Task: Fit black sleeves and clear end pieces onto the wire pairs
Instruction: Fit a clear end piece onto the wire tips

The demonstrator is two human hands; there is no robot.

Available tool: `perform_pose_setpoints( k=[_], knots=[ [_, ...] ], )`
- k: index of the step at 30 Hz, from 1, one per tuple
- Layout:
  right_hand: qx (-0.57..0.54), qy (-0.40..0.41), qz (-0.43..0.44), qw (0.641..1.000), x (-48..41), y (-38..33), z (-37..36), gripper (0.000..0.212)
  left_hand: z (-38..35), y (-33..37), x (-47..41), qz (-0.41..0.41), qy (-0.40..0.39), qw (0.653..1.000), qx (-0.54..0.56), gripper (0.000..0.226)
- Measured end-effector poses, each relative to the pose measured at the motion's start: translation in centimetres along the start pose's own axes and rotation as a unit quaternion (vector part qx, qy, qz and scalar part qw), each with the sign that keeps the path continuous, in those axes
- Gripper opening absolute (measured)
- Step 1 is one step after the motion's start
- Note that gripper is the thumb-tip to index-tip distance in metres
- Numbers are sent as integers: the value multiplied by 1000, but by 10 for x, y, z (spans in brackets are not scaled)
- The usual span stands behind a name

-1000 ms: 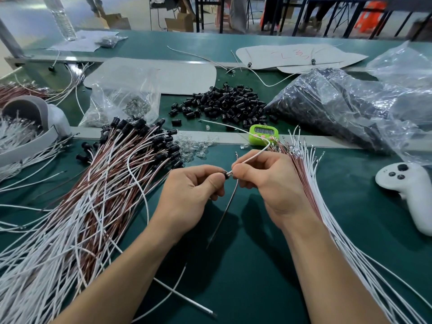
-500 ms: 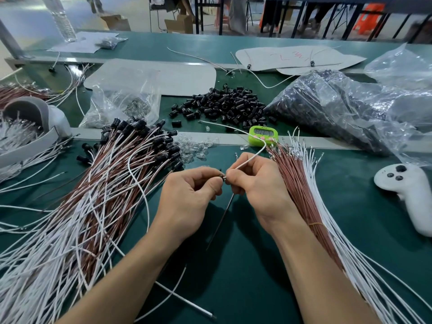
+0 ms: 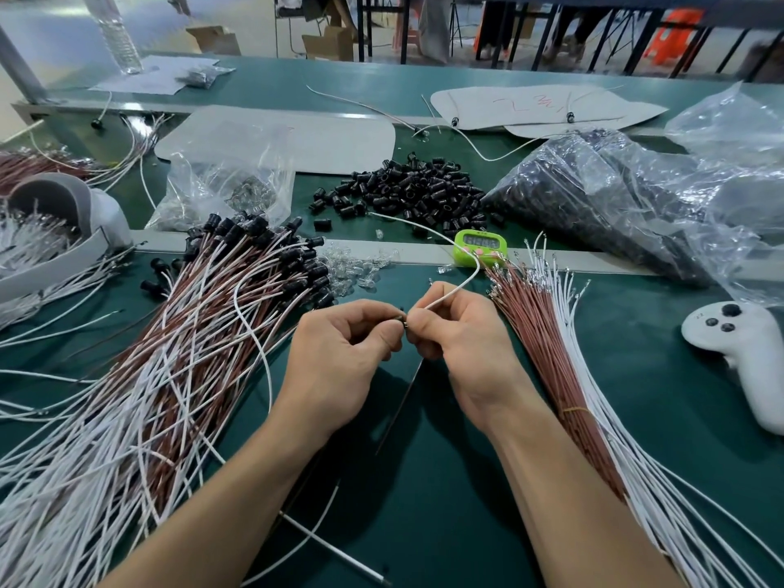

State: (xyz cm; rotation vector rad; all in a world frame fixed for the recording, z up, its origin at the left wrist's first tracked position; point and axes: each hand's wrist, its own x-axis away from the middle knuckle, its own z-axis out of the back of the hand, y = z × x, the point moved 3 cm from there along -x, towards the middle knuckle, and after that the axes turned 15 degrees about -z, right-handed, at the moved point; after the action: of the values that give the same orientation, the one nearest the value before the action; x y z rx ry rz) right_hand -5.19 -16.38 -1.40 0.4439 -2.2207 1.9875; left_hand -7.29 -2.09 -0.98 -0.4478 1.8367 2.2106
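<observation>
Surface: green bench mat (image 3: 636, 375), factory floor behind.
Left hand (image 3: 339, 358): fingers curled, pinching a small black sleeve (image 3: 402, 320) at the fingertips.
Right hand (image 3: 462, 345): fingers curled, pinching the white wire (image 3: 452, 290) just beside the sleeve.
Location: mid-bench, between both hands.
Step tip: likely best to align the wire end with the bore, grip short and feed straight.
Stock: loose sleeves (image 3: 407, 193) and clear end pieces (image 3: 356, 269) behind the hands.

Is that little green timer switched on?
On: the green timer shows dark digits on its display, though they are too blurred to read.
</observation>
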Motion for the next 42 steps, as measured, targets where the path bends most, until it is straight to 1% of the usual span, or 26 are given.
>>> perform_pose_setpoints(
  k=[4,7,8,10,12,14,17,20,24,29,34,36,38,42],
  knots=[
    [1,-5,-6,1000,1,1,-1,29,1,-1,1,1,-6,1000,-8,28],
    [-12,-9,-25,1000,1,1,-3,29,3,1,1,8,20,1000,-3,25],
    [-25,-9,-37,999,0,1,-3,28,3,2,1,13,35,999,5,26],
    [-75,-13,-67,995,-1,0,-2,27,3,4,2,11,53,999,1,38],
    [-134,-24,-98,986,-1,0,-2,26,3,7,3,-7,45,999,-24,45],
    [-170,-32,-129,977,-1,2,-2,25,2,11,4,-25,44,998,-38,37],
    [-187,-46,-153,969,-1,4,-2,26,4,16,5,-45,64,994,-70,24],
    [-184,-52,-150,970,0,2,-3,26,5,21,6,-66,66,991,-96,22],
    [-175,-60,-153,971,1,0,-3,23,4,25,9,-81,63,987,-121,26],
    [-182,-65,-165,967,4,3,-5,21,5,27,7,-87,39,990,-105,31],
    [-155,-44,-128,979,5,-2,-4,23,6,22,5,-46,61,993,-90,22],
    [-146,-40,-111,982,5,-2,-4,27,6,18,3,-27,59,995,-77,23],
    [-146,-29,-97,984,5,-3,-5,26,5,14,2,-8,64,997,-52,25],
    [-245,51,-73,965,0,-12,15,23,8,6,1,28,87,996,-10,32]
  ],
)
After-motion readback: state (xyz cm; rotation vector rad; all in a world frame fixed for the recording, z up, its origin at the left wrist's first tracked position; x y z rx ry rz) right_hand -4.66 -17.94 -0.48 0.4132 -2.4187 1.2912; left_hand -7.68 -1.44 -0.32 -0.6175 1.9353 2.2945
